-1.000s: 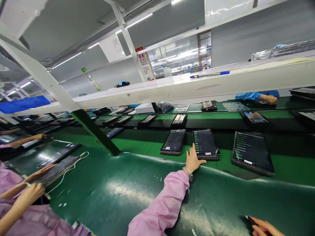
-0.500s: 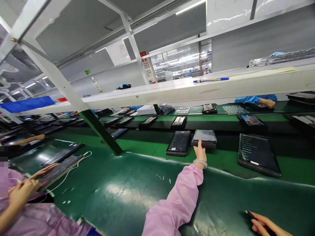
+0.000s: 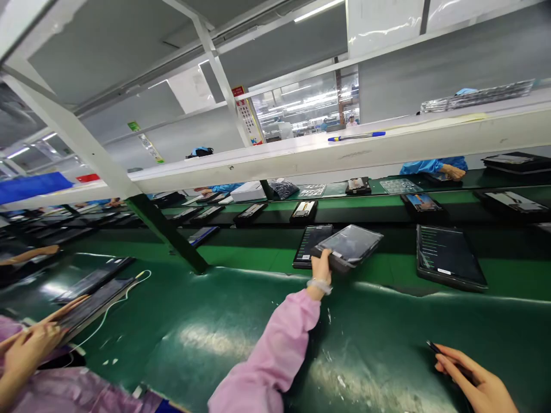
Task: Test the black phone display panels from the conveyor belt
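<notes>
My left hand (image 3: 322, 268), in a pink sleeve with a pale wrist strap, grips the near left corner of a film-covered tablet (image 3: 349, 244). The tablet is tilted above the green conveyor belt, and its thick dark underside shows. It partly covers another dark tablet (image 3: 313, 244) with green lines on its screen. Low on the right, over the green bench mat (image 3: 379, 355), my right hand (image 3: 471, 373) is closed round a thin dark pen-like tool (image 3: 434, 347). Only the tool's tip shows, so its exact kind is unclear.
A large tablet (image 3: 450, 258) lies on the belt (image 3: 396, 275) to the right. A white shelf (image 3: 293, 163) bearing a pen (image 3: 356, 136) crosses above. A green post (image 3: 167, 235) stands left. A co-worker's hands (image 3: 34, 344) hold a cabled device (image 3: 97, 304). Opposite is a blue sleeve (image 3: 424, 166).
My left hand has lifted the film-covered tablet off the belt, tilting and turning it, with the wrist shifting left. My right hand has come further into view, still holding the thin tool.
</notes>
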Motion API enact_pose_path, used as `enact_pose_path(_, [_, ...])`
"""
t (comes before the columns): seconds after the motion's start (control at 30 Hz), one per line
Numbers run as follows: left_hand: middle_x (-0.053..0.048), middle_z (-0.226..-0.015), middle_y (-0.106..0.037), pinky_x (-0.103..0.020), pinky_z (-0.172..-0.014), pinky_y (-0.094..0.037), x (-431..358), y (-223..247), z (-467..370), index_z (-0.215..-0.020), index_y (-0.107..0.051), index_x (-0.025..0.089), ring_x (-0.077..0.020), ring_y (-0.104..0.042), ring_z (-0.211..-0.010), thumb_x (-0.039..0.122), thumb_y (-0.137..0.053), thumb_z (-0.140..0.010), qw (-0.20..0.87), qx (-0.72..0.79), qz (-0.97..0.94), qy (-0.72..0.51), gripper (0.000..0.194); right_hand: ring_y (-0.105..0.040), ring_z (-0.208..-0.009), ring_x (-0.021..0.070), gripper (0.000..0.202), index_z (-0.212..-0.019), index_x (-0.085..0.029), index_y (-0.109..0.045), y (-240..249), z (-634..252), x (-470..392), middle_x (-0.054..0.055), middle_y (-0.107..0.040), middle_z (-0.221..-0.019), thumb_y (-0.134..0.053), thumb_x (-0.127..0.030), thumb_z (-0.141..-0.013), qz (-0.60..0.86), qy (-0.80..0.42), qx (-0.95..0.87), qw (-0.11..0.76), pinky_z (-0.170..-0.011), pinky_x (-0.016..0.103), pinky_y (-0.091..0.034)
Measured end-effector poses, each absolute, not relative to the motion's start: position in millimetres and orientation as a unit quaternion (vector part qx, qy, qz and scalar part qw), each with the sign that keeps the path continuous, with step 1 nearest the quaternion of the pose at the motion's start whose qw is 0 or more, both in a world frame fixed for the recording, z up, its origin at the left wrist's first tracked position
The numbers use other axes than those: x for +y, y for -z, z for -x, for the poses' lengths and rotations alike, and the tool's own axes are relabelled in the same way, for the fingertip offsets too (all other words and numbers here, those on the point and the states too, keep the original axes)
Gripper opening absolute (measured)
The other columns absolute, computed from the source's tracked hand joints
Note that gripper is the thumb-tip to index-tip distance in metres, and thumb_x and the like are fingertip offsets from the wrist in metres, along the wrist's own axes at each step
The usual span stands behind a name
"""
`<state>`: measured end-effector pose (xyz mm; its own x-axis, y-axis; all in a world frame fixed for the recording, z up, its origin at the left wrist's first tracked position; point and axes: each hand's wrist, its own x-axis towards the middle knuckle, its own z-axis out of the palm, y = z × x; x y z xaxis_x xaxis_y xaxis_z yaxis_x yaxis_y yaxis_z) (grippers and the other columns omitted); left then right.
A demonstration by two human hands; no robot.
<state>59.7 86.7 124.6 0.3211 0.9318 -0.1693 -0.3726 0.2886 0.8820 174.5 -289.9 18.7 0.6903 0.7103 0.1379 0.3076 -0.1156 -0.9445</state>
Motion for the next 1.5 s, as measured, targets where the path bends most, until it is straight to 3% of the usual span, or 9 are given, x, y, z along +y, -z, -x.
enact_pose_path(0.1, [-0.01, -0.088, -0.069, -0.037, -0.076, -0.059, 72, -122, 30, -0.098, -0.062, 0.012, -0.0262, -0.069, -0.081, 0.032, -0.076, -0.066, 0.756, 0.388, -0.382, -0.363, 0.04, -0.071, -0.087, 0.0298, 0.048, -0.107, -0.023, -0.084, -18, -175, -290, 0.005, -0.072, -0.096, -0.077, -0.065, -0.085, 0.733, -0.183, -0.346, 0.557, -0.072, 0.016, -0.058])
enact_pose_path(0.23, [-0.006, -0.092, -0.072, -0.032, -0.066, -0.058, 44, -110, 147, -0.105, -0.066, 0.019, -0.026, -0.071, -0.081, 0.041, -0.083, -0.067, 0.756, 0.464, -0.391, -0.247, 0.047, -0.068, -0.091, 0.0292, 0.047, -0.108, -0.024, -0.083, -26, -162, -274, 0.003, -0.071, -0.102, -0.073, -0.066, -0.089, 0.741, -0.17, -0.352, 0.546, -0.069, 0.02, -0.058])
enact_pose_path(0.4, [-0.011, -0.124, -0.067, -0.044, -0.093, -0.058, 30, -90, 221, -0.136, -0.059, 0.022, -0.0343, -0.065, -0.115, 0.05, -0.079, -0.074, 0.693, 0.483, -0.498, -0.198, 0.071, -0.06, -0.079, 0.0264, 0.049, -0.11, -0.028, -0.08, -48, -130, -239, 0.001, -0.061, -0.084, -0.06, -0.073, -0.109, 0.665, -0.235, -0.482, 0.52, -0.073, 0.032, -0.047])
enact_pose_path(0.5, [-0.01, -0.154, -0.044, -0.048, -0.123, -0.029, 28, -83, 234, -0.148, -0.049, 0.024, -0.0322, -0.034, -0.147, 0.055, -0.073, -0.083, 0.547, 0.466, -0.643, -0.265, 0.075, -0.057, -0.083, 0.027, 0.047, -0.116, -0.026, -0.077, -53, -117, -230, 0.002, -0.059, -0.088, -0.053, -0.067, -0.116, 0.631, -0.245, -0.528, 0.513, -0.075, 0.035, -0.043])
enact_pose_path(0.57, [-0.007, -0.164, -0.027, -0.049, -0.128, -0.009, 20, -82, 239, -0.154, -0.041, 0.027, -0.029, -0.013, -0.155, 0.052, -0.07, -0.089, 0.43, 0.46, -0.724, -0.28, 0.075, -0.056, -0.08, 0.0268, 0.045, -0.117, -0.025, -0.076, -53, -114, -230, 0.002, -0.058, -0.088, -0.051, -0.063, -0.118, 0.621, -0.236, -0.545, 0.511, -0.073, 0.036, -0.043])
enact_pose_path(0.67, [-0.006, -0.168, -0.015, -0.054, -0.127, 0.001, 1, -86, 244, -0.161, -0.025, 0.029, -0.0307, -0.003, -0.155, 0.047, -0.075, -0.086, 0.381, 0.446, -0.786, -0.193, 0.091, -0.056, -0.079, 0.0267, 0.045, -0.115, -0.024, -0.075, -54, -113, -235, 0.002, -0.057, -0.087, -0.05, -0.061, -0.119, 0.618, -0.232, -0.551, 0.511, -0.071, 0.036, -0.042])
enact_pose_path(0.93, [-0.004, -0.168, -0.011, -0.048, -0.128, -0.007, -14, -91, 244, -0.162, -0.012, 0.031, -0.0267, -0.011, -0.155, 0.047, -0.068, -0.092, 0.458, 0.444, -0.761, -0.117, 0.091, -0.057, -0.083, 0.0289, 0.037, -0.116, -0.025, -0.071, -60, -108, -241, 0.003, -0.059, -0.09, -0.044, -0.05, -0.122, 0.597, -0.241, -0.604, 0.47, -0.084, 0.042, -0.04])
enact_pose_path(1.17, [-0.007, -0.166, -0.02, -0.044, -0.128, -0.012, -5, -84, 253, -0.16, -0.026, 0.027, -0.0279, -0.016, -0.154, 0.042, -0.069, -0.091, 0.52, 0.43, -0.722, -0.151, 0.083, -0.054, -0.077, 0.027, 0.03, -0.109, -0.024, -0.067, -60, -104, -241, 0.0, -0.054, -0.083, -0.044, -0.039, -0.121, 0.593, -0.24, -0.619, 0.455, -0.08, 0.041, -0.038])
enact_pose_path(1.5, [-0.007, -0.166, -0.019, -0.047, -0.129, -0.012, -16, -93, 233, -0.159, -0.021, 0.03, -0.0282, -0.017, -0.154, 0.047, -0.071, -0.091, 0.447, 0.462, -0.749, -0.16, 0.086, -0.055, -0.075, 0.0261, 0.03, -0.11, -0.025, -0.068, -60, -105, -241, -0.001, -0.053, -0.081, -0.044, -0.04, -0.121, 0.597, -0.239, -0.609, 0.465, -0.1, 0.045, -0.033])
